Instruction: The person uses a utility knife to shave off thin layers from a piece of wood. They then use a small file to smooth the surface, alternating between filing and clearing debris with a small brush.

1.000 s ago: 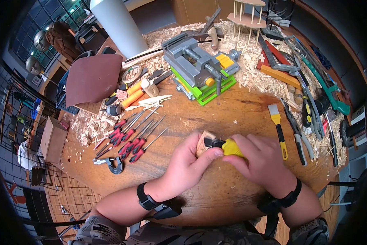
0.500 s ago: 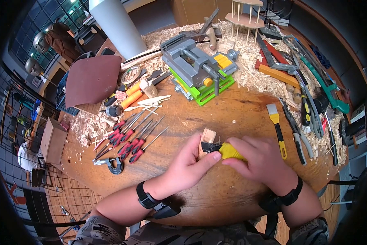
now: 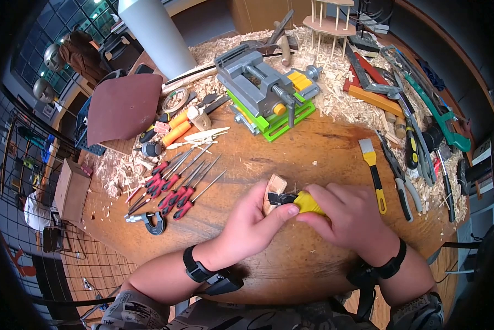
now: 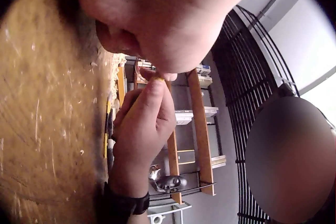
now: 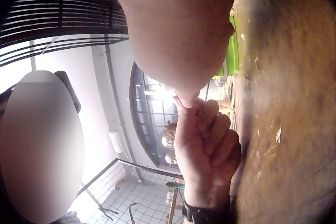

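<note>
A small pale wooden block (image 3: 273, 190) is held on edge on the round brown wooden workbench (image 3: 313, 148), just below the bench's centre, so that one face is presented to the blade. It is gripped by the left hand (image 3: 252, 220), fingers curled behind it and thumb pressed forward along the tool, judged to be steadying the cut. A yellow-handled utility knife with a black nose (image 3: 296, 201) is clasped in the right hand (image 3: 346, 217) at 3 o'clock of the block, its tip laid against the wood. The two hands are brought together, touching.

At 10 o'clock of the block a row of red-handled screwdrivers (image 3: 175, 187) is laid out. At 12 o'clock a grey bench vise on a green base (image 3: 266, 91) is seen among pale wood shavings (image 3: 335, 93). At 3 o'clock a yellow-handled brush (image 3: 372, 171) is laid beside pliers (image 3: 401, 181). At 9 o'clock a brown cardboard box (image 3: 71, 187) is noted off the bench; its contents cannot be told.
</note>
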The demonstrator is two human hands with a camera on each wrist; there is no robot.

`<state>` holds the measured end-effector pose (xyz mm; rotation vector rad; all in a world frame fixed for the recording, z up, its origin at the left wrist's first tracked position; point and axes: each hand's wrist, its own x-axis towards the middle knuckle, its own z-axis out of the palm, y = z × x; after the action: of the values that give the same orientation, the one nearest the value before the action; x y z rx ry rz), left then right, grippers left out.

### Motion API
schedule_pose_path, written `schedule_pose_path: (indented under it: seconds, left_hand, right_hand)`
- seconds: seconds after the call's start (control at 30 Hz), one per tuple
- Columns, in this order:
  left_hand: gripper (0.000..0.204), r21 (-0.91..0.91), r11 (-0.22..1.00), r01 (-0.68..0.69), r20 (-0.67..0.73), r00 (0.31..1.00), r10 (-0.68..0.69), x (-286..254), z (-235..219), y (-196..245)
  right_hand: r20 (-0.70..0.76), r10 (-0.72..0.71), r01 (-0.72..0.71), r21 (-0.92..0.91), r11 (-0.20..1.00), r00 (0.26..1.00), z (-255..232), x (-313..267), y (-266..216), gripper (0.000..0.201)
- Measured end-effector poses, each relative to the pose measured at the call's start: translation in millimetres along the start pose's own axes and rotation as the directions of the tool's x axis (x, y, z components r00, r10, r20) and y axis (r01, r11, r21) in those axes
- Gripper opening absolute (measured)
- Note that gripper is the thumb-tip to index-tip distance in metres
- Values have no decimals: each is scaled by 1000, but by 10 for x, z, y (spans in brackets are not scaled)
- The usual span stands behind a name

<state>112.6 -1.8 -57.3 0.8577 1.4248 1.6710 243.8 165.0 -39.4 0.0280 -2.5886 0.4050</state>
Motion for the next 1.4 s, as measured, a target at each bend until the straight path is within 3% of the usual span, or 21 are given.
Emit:
schedule_pose_path:
  seconds: [0.13,0.57,0.77,0.87,0.93,0.97,1.03,1.13,1.27,1.4]
  left_hand:
    - [24,87,996,-11,-21,1000,12,18,-31,-26]
    - [21,136,991,0,-74,997,11,47,-30,30]
    - [17,148,986,74,-89,994,-62,55,-75,-11]
    - [17,135,987,86,-87,993,-74,69,-77,-78]
    - [20,125,990,-68,-39,997,73,62,-43,-36]
    - [20,125,990,-67,-37,997,72,45,-43,-6]
    - [27,-216,963,160,19,987,-160,5,-66,46]
    - [23,-197,977,85,71,995,-73,28,-93,9]
    - [26,-115,988,101,34,995,-97,30,-84,-12]
    - [32,-133,985,106,89,991,-95,12,-40,21]
  right_hand:
    - [-4,9,-9,-38,999,1000,-11,9,-20,42]
    - [-42,88,-89,-27,996,995,43,-17,-82,43]
    - [-65,135,-136,-20,990,989,53,-21,-112,43]
    - [-98,158,-159,0,987,983,32,-11,-82,43]
    - [-165,219,-209,75,975,962,49,-26,21,41]
    - [-165,220,-210,75,975,961,43,-23,59,41]
    - [-189,222,-203,116,972,957,32,-15,116,40]
    - [-185,196,-175,125,977,963,20,-17,133,40]
    - [-119,121,-103,150,983,985,-1,-14,128,40]
    - [-30,86,-82,135,987,996,3,-13,86,40]
